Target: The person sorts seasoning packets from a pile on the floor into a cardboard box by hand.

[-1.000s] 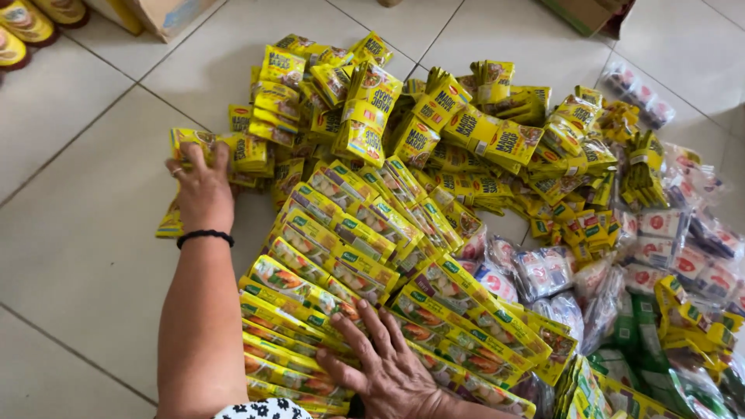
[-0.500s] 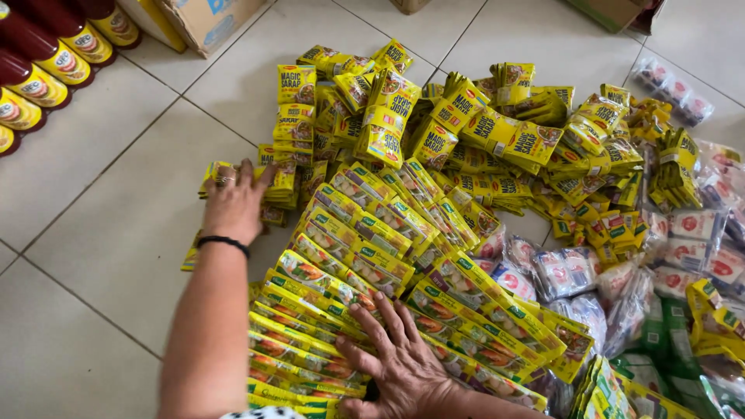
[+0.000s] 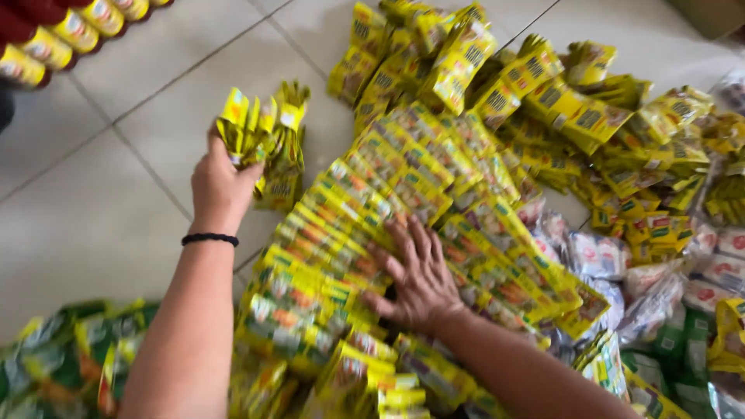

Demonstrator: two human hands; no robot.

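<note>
My left hand [image 3: 219, 185], with a black band at the wrist, grips a bunch of yellow sachets [image 3: 264, 140] lifted off the tiled floor [image 3: 93, 217]. My right hand [image 3: 419, 271] lies flat, fingers spread, on rows of yellow and green sachet strips [image 3: 349, 225] laid side by side. A large heap of more yellow sachets [image 3: 528, 101] spreads beyond both hands.
Clear packets with red and white contents [image 3: 597, 252] lie at the right. Red bottles with yellow labels [image 3: 62, 35] line the top left corner. Green and yellow packets [image 3: 62, 357] sit at the bottom left. Green packs [image 3: 683, 349] lie at the bottom right.
My left hand has closed on a bunch of sachets and raised it off the floor. My right hand has slid further up the rows. The view has moved closer and shifted left.
</note>
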